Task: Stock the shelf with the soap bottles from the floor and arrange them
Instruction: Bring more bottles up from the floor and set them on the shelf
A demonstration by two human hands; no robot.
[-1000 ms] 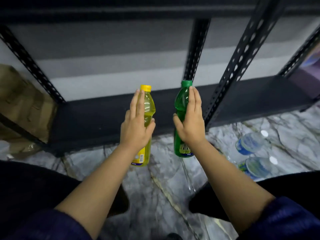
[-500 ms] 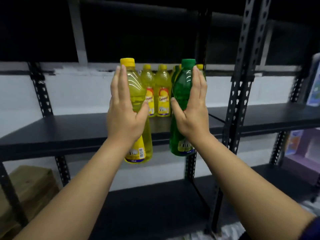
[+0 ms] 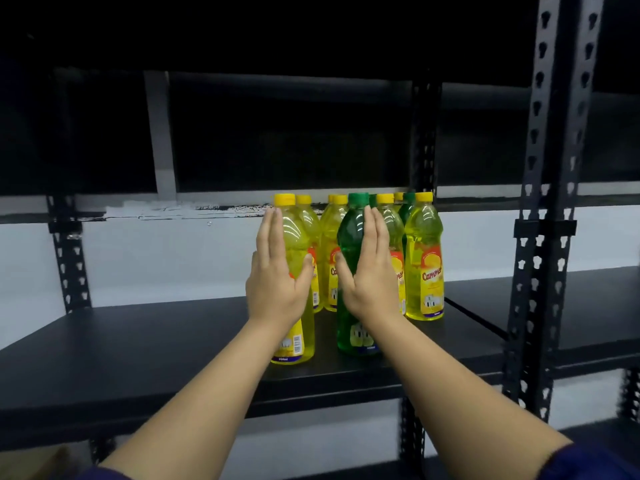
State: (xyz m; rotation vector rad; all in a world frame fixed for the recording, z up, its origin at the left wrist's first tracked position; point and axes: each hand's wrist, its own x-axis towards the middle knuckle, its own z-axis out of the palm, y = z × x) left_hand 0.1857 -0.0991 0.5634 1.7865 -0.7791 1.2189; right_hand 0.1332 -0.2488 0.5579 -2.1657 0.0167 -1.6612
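Left hand [image 3: 277, 285] gripping yellow bottle [image 3: 294, 341], right hand [image 3: 369, 282] green bottle [image 3: 355, 337], shelf [image 3: 138, 348]

The yellow bottle [image 3: 294, 271] and the green bottle [image 3: 351, 271] are clear, glossy plastic with bright highlights, smooth caps and printed paper-like labels. The shelf [image 3: 138, 341] is a matt black board with a smooth face. The uprights [image 3: 540, 237] are black painted metal, punched with holes. The back wall [image 3: 173, 258] looks matt white paint.

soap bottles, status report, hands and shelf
Left hand on yellow bottle, right hand on green bottle. Both bottles upright at shelf front. Stocked bottles close behind; nothing blocking.
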